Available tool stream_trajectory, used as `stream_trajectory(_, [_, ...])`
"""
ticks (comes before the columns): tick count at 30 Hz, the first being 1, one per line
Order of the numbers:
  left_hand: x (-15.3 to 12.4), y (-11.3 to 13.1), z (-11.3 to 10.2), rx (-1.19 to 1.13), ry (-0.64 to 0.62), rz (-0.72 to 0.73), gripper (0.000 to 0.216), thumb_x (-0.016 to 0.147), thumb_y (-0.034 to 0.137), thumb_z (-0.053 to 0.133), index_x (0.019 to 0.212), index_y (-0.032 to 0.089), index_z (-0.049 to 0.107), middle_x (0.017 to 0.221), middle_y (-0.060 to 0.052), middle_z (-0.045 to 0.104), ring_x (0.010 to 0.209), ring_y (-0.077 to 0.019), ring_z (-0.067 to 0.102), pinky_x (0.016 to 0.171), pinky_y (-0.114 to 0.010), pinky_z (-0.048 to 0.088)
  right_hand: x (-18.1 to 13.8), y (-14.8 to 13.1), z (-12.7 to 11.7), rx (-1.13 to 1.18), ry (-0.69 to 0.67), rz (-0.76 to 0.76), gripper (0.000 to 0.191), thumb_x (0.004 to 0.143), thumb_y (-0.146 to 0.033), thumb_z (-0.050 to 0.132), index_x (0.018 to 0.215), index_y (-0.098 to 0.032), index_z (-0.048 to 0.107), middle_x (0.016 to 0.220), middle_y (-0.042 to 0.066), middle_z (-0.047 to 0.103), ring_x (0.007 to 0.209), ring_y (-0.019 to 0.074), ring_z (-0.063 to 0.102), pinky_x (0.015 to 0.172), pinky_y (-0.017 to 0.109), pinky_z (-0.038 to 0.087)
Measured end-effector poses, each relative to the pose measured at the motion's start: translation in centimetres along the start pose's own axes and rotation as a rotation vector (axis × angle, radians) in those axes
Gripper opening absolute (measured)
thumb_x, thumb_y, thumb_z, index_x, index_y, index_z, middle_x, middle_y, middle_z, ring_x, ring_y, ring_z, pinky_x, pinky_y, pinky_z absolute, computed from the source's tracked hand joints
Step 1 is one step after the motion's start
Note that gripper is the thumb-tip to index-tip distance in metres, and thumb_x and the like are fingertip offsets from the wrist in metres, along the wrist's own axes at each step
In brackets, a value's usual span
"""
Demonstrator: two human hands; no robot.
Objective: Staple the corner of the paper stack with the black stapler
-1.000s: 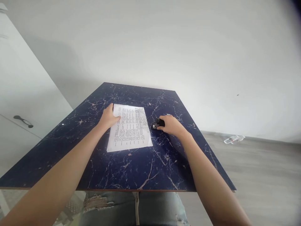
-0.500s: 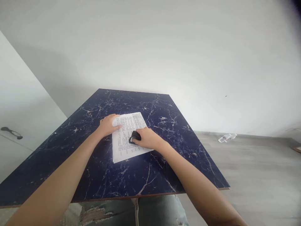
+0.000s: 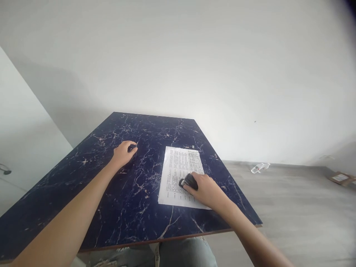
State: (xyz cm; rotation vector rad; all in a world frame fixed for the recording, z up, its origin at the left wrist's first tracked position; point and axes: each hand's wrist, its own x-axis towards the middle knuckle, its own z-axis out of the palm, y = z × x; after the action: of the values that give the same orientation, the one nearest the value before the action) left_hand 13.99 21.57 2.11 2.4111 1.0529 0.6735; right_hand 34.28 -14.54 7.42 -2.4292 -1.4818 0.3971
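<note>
Pages, printed too small to read, have slid rightward

I have the left hand loosely curled, thumb and fingers parted; the right hand grips, both forearms extended forward.

White sheets covered in dark print lie flat on the table, stacked with edges nearly lined up. A small black stapler is held over their lower middle, front end pointing left; contact is unclear.
</note>
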Motion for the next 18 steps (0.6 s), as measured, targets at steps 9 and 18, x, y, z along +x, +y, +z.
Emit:
stream_trajectory(9, [0.5,-1.2,0.1,-0.215,0.114,-0.085,0.029,0.094,0.039,0.049,0.108,0.021,0.068,0.122,-0.011,0.062,0.104,-0.0263,0.067,0.097,-0.038,0.049,12.3,3.1,-1.5,0.119,0.212,-0.042,0.075,0.096,-0.072,0.044,0.145,-0.015,0.053,0.156,0.021,0.044,0.146,0.0367,0.039,0.116,0.051,0.033])
stream_trajectory(18, [1.1,-2.4,0.6,-0.400,0.317,-0.144,0.025,0.088,0.037,0.053,0.093,0.021,0.072,0.101,-0.008,0.068,0.087,-0.0236,0.067,0.080,-0.034,0.049,18.0,1.3,4.4,-0.163,0.080,0.169,0.110,0.088,-0.089,0.022,0.165,-0.013,0.012,0.170,0.022,-0.003,0.156,0.0414,-0.008,0.122,0.061,-0.006])
